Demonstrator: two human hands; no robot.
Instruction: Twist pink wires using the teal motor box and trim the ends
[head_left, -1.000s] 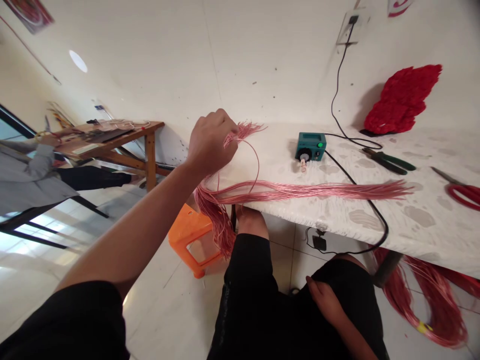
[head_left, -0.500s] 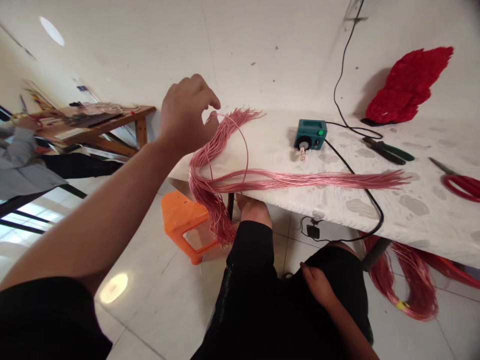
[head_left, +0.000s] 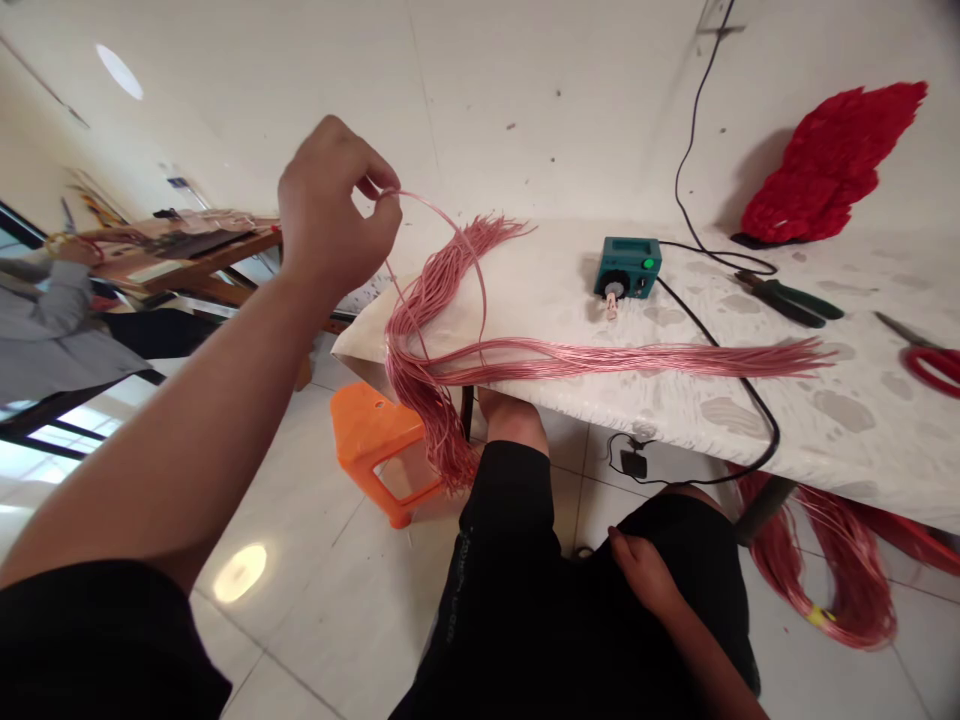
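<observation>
My left hand (head_left: 341, 205) is raised above the left end of the table, thumb and fingertips pinched on one pink wire (head_left: 450, 222) that arcs down into the bundle. That bundle of thin pink wires (head_left: 637, 358) lies along the table's front edge. One part fans toward the wall, and another part hangs over the edge above an orange stool. My right hand (head_left: 643, 572) rests on my black-clad thigh, with nothing visible in it and its fingers partly hidden.
On the table (head_left: 795, 450) are a teal box with a dial (head_left: 630, 265), pliers (head_left: 795, 300), red-handled scissors (head_left: 930, 365) and a red fluffy object (head_left: 832, 170). An orange stool (head_left: 375, 430) stands below. A coil of pink wire (head_left: 862, 600) hangs at right. A person (head_left: 60, 330) sits at far left.
My left hand has moved left and slightly up, drawing the pinched wire with it. Its fingertips have come closer together. My right hand stays on the thigh.
</observation>
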